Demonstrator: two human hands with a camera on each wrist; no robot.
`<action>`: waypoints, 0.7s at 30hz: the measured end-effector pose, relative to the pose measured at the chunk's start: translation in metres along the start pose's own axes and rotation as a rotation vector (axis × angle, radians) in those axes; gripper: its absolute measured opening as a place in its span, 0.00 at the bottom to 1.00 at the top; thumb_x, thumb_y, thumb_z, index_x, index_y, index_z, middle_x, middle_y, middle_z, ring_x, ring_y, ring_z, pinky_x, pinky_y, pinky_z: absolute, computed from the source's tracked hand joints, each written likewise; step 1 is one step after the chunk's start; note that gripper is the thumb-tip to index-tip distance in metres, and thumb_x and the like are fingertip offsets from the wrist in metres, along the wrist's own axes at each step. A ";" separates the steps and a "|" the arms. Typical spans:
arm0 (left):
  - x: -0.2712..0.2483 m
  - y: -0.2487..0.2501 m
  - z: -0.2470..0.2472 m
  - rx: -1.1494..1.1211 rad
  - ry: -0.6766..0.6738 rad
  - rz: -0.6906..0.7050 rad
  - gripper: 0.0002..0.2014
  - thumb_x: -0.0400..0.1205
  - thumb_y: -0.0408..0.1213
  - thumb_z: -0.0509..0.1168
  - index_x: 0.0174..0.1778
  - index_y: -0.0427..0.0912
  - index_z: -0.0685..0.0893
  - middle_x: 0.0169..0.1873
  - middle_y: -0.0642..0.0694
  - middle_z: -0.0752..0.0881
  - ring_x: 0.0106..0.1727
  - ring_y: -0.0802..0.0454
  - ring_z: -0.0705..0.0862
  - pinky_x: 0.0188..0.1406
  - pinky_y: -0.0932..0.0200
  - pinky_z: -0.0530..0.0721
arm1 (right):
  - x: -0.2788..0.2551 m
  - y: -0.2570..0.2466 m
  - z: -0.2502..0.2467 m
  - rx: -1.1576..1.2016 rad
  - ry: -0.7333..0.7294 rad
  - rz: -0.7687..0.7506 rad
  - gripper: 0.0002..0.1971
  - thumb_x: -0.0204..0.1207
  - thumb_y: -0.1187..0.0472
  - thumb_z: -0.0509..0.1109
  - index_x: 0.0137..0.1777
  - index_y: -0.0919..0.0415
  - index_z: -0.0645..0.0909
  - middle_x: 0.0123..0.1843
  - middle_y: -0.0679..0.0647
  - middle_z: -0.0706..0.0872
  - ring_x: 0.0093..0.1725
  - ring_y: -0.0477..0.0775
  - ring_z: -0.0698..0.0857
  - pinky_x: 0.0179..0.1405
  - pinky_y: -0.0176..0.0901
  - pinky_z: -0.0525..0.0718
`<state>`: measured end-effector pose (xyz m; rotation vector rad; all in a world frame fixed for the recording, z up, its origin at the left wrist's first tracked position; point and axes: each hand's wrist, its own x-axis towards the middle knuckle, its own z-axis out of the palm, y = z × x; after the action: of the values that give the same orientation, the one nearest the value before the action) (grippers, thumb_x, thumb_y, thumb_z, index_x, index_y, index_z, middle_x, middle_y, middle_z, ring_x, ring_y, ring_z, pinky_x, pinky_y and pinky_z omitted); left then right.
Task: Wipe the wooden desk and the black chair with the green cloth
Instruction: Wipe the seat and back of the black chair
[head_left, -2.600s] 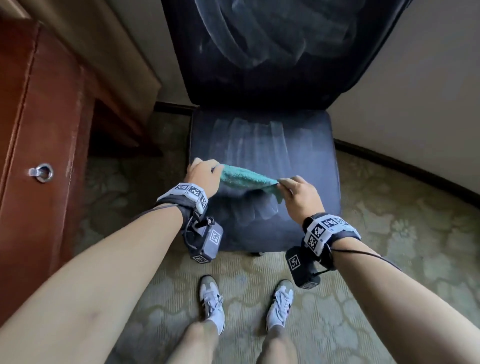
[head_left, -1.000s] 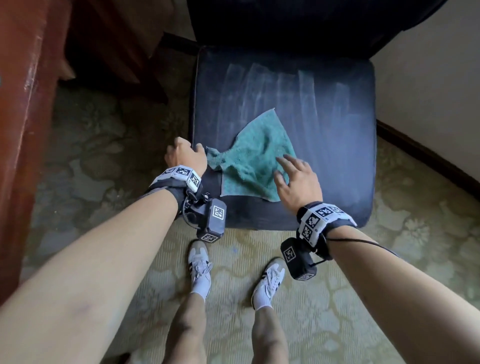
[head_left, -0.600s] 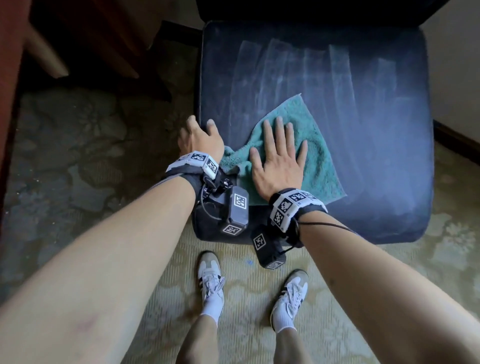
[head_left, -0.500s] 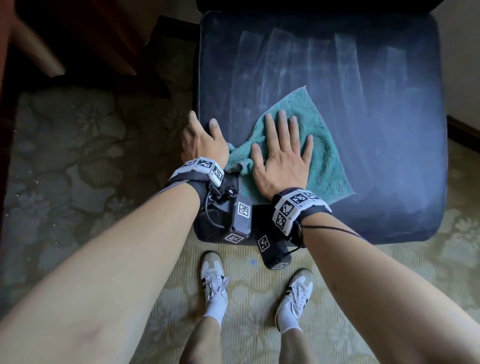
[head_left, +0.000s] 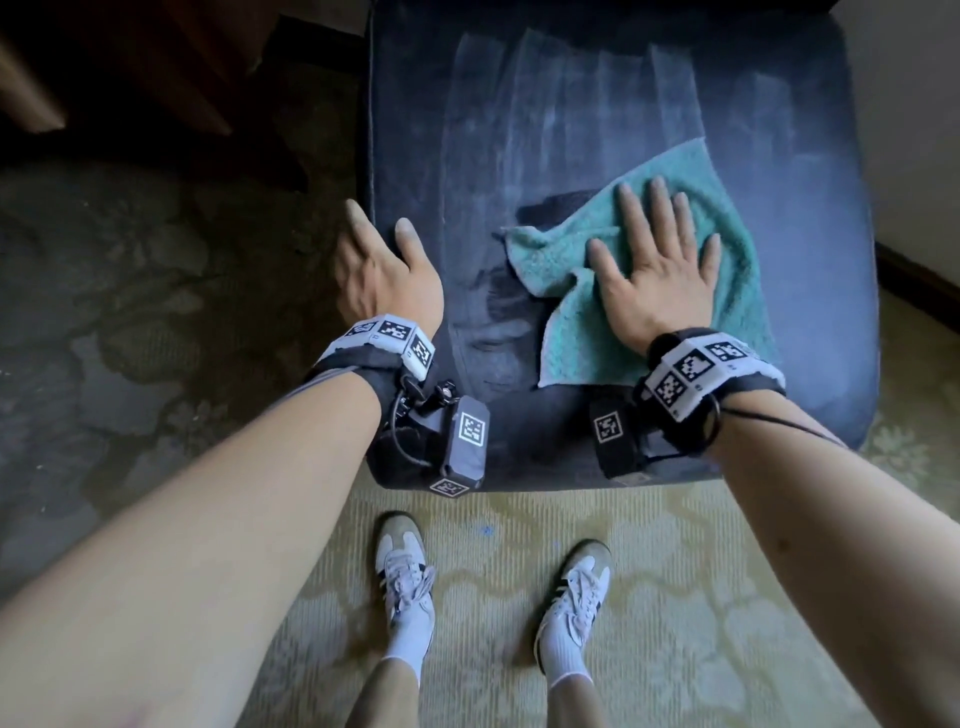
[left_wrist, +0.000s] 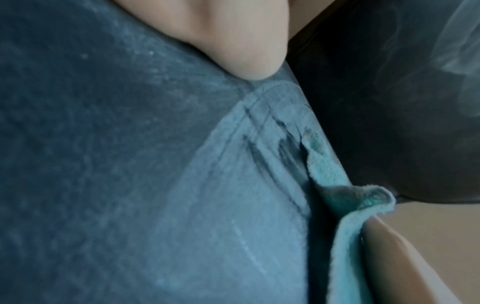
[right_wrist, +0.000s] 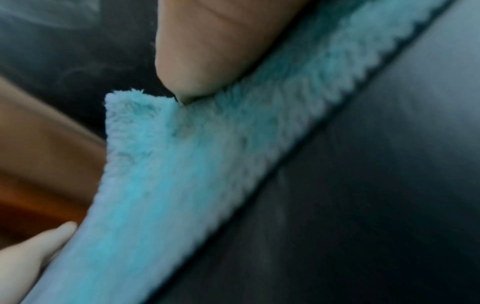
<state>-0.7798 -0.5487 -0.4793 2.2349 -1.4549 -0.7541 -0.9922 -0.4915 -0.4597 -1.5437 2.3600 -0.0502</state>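
The green cloth (head_left: 737, 270) lies spread on the right half of the black chair seat (head_left: 467, 130), which shows pale wipe streaks. My right hand (head_left: 649, 260) presses flat on the cloth with straight, spread fingers. My left hand (head_left: 384, 265) rests at the seat's left edge, thumb on top and fingers over the side, holding nothing. The left wrist view shows the seat (left_wrist: 103, 164) and a folded corner of the cloth (left_wrist: 363, 201). In the right wrist view a fingertip (right_wrist: 207, 61) presses the cloth (right_wrist: 182, 164) onto the seat.
Patterned green carpet (head_left: 649, 571) lies under the chair, with my two shoes (head_left: 405, 577) just in front of it. Dark wooden desk parts (head_left: 156, 67) stand at the upper left. A pale wall and dark skirting (head_left: 919, 270) run along the right.
My right hand has slid the cloth from the seat's left part to the right part. The left hand has let the cloth go and stays at the left edge.
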 end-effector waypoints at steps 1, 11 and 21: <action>-0.002 0.000 0.000 0.013 0.018 0.027 0.29 0.88 0.52 0.47 0.85 0.47 0.53 0.83 0.42 0.61 0.82 0.43 0.61 0.75 0.50 0.63 | 0.004 0.004 -0.002 0.003 -0.009 0.032 0.32 0.81 0.33 0.45 0.85 0.34 0.43 0.87 0.40 0.40 0.86 0.44 0.38 0.83 0.61 0.35; -0.012 -0.014 -0.001 0.178 0.012 0.356 0.28 0.86 0.45 0.47 0.84 0.56 0.55 0.85 0.51 0.49 0.85 0.46 0.47 0.78 0.39 0.59 | -0.020 -0.101 0.034 -0.025 0.025 -0.306 0.29 0.85 0.42 0.45 0.86 0.39 0.49 0.88 0.43 0.47 0.87 0.49 0.43 0.82 0.66 0.35; -0.019 -0.013 0.001 0.204 0.010 0.333 0.26 0.88 0.48 0.45 0.84 0.57 0.54 0.85 0.53 0.49 0.85 0.46 0.49 0.75 0.36 0.62 | 0.001 0.018 -0.002 -0.044 -0.032 -0.247 0.31 0.82 0.32 0.45 0.84 0.31 0.45 0.88 0.40 0.43 0.86 0.44 0.40 0.84 0.59 0.36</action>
<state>-0.7774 -0.5256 -0.4836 2.0492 -1.9096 -0.5060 -1.0090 -0.4854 -0.4615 -1.8351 2.1471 -0.0298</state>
